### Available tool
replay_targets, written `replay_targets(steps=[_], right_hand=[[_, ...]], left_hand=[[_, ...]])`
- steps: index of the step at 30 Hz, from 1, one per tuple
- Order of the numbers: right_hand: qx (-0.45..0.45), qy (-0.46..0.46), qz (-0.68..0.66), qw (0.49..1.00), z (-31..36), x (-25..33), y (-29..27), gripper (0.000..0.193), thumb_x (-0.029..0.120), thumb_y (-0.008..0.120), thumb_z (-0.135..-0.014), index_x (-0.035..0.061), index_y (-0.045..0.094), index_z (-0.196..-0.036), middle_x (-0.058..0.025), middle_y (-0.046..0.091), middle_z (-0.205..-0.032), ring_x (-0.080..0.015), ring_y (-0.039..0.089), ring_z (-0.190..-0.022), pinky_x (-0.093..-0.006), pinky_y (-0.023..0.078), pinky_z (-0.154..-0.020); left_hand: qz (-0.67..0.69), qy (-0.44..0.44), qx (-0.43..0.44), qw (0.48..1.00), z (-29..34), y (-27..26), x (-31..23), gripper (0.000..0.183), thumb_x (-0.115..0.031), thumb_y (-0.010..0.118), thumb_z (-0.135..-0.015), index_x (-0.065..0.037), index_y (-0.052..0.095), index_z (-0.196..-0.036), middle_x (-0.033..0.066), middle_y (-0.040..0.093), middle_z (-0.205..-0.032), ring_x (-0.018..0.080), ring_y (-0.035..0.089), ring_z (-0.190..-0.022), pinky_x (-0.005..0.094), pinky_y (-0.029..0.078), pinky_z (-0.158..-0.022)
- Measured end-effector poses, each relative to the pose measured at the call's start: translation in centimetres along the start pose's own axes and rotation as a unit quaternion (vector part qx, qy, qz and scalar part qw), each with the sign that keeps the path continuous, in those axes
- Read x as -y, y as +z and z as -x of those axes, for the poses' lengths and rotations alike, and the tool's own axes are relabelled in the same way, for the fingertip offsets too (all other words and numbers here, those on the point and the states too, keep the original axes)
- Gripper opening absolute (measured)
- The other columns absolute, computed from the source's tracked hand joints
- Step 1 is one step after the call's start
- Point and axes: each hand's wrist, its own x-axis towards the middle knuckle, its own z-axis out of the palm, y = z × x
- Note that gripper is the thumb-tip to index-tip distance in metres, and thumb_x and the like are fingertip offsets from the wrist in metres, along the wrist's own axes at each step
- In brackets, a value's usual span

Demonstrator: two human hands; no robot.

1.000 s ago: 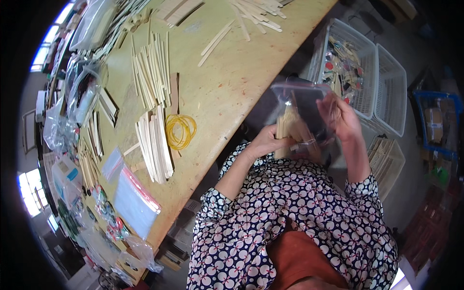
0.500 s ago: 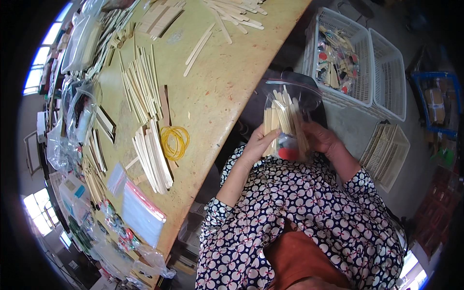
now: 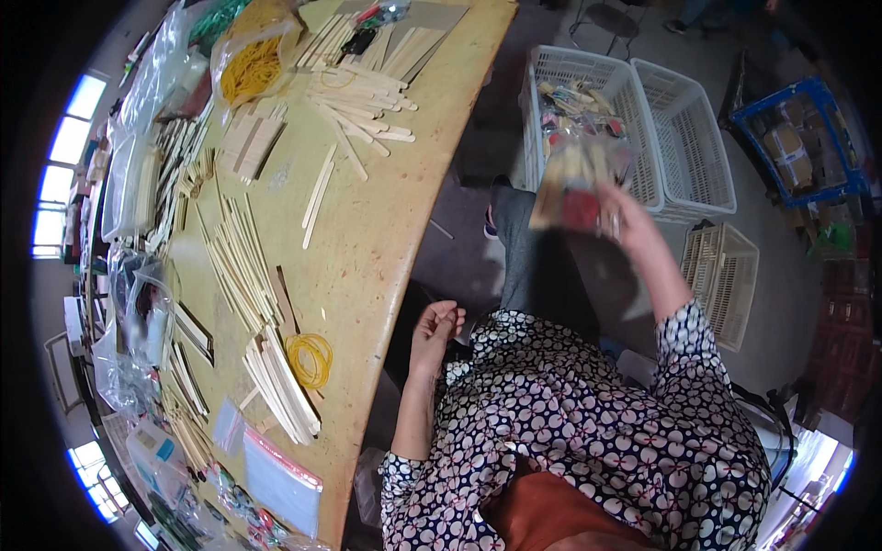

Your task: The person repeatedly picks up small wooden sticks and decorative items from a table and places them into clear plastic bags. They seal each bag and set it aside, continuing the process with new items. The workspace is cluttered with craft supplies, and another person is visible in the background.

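My right hand (image 3: 627,222) grips a clear plastic bag (image 3: 579,184) by its near side. Wooden sticks and something red show through the plastic; the bag is blurred by motion. It is held over the near edge of a white plastic crate (image 3: 654,138), in which similar filled bags (image 3: 574,110) lie. My left hand (image 3: 438,332) rests at my lap beside the table edge, its fingers curled in with nothing seen in them.
On the table (image 3: 367,220) at left lie wooden craft sticks (image 3: 363,101), thin round sticks (image 3: 241,266), yellow rubber bands (image 3: 309,360) and flat zip bags (image 3: 280,482). A second white crate (image 3: 684,138) and a cream basket (image 3: 721,285) stand on the floor at right.
Both hands held the filled bag at my lap earlier. My left hand has let go and dropped toward my lap; my right hand has carried the bag forward to the crate.
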Motion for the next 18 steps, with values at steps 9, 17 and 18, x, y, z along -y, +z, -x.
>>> replay_targets(steps=[9, 17, 18], right_hand=[[-0.126, -0.022, -0.033, 0.991, -11.7, -0.1, -15.3, 0.019, 0.014, 0.06, -0.095, 0.0006, 0.056, -0.108, -0.0092, 0.066, -0.092, -0.0316, 0.071, -0.093, -0.044, 0.061, -0.081], [0.124, -0.001, 0.181, 0.976, -5.0, -8.1, -4.4, 0.023, 0.02, 0.061, -0.096, 0.0102, 0.057, -0.117, -0.0039, 0.063, -0.105, -0.0173, 0.061, -0.092, -0.0306, 0.051, -0.08], [0.095, -0.006, 0.246, 0.965, -3.3, -8.2, -2.1, 0.036, 0.021, 0.063, -0.096, 0.0099, 0.059, -0.13, -0.0057, 0.069, -0.117, -0.0176, 0.067, -0.102, -0.0317, 0.053, -0.086]], left_hand=[[-0.022, 0.001, 0.019, 1.0, 2.1, 1.2, -0.2, 0.017, -0.014, 0.057, -0.101, -0.006, 0.061, -0.116, 0.0038, 0.068, -0.105, 0.0093, 0.063, -0.091, 0.0226, 0.051, -0.08], [-0.12, 0.077, 0.012, 0.99, 8.4, 0.9, -2.8, 0.009, -0.011, 0.062, -0.098, -0.003, 0.064, -0.101, 0.0002, 0.066, -0.083, 0.0078, 0.061, -0.075, 0.0228, 0.05, -0.068], [-0.125, 0.121, 0.011, 0.985, 9.3, 1.5, -3.6, 0.011, -0.013, 0.061, -0.099, -0.002, 0.063, -0.1, 0.0004, 0.065, -0.081, 0.0078, 0.06, -0.074, 0.0232, 0.05, -0.068]])
